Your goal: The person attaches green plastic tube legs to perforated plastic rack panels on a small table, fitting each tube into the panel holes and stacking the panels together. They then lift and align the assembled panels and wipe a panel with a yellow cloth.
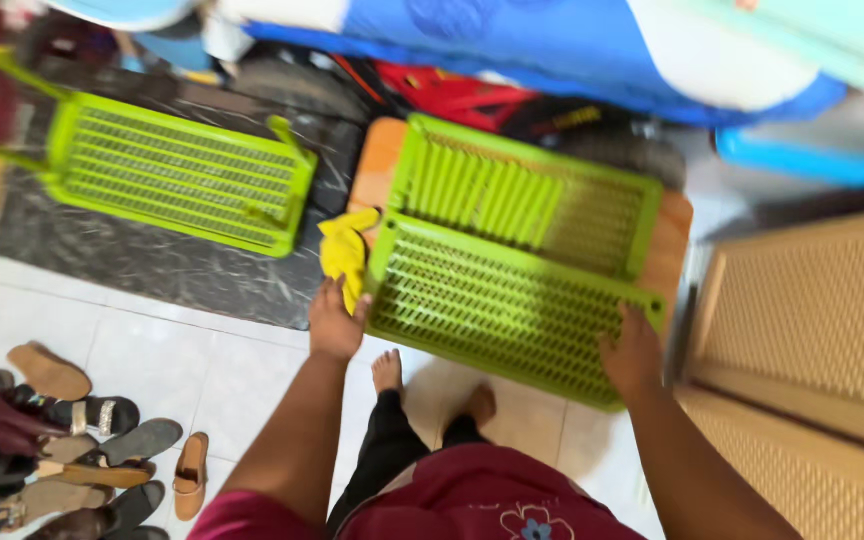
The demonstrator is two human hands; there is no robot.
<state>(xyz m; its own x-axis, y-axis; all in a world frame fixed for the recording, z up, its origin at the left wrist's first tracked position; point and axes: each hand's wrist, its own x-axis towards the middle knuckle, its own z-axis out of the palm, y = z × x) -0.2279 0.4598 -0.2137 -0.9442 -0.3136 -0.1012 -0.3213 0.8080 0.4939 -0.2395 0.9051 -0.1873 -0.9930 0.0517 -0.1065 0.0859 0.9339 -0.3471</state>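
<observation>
Seen from above, your left hand (pixel 337 322) grips the left end of a lime-green slatted rack (pixel 500 310) at centre frame, fingers closed over its edge together with a yellow cloth (pixel 345 252) bunched just above the knuckles. Your right hand (pixel 632 352) clamps the rack's right end, fingers curled over the rim — the rack is held between both hands, tilted, low over a second green rack (pixel 527 195) that lies on a wooden board (pixel 380 160) in the upper middle of the frame. A third green rack (pixel 177 175), with upright corner posts, rests on the dark marble strip (pixel 152 262) at upper left. Your bare feet (pixel 388 372) stand on white tiles (pixel 202 365) below the racks. Sandals and shoes (pixel 62 450) crowd the lower left corner — a beige woven panel (pixel 812 330) fills the right edge, and blue plastic (pixel 512 40) runs along the top.
</observation>
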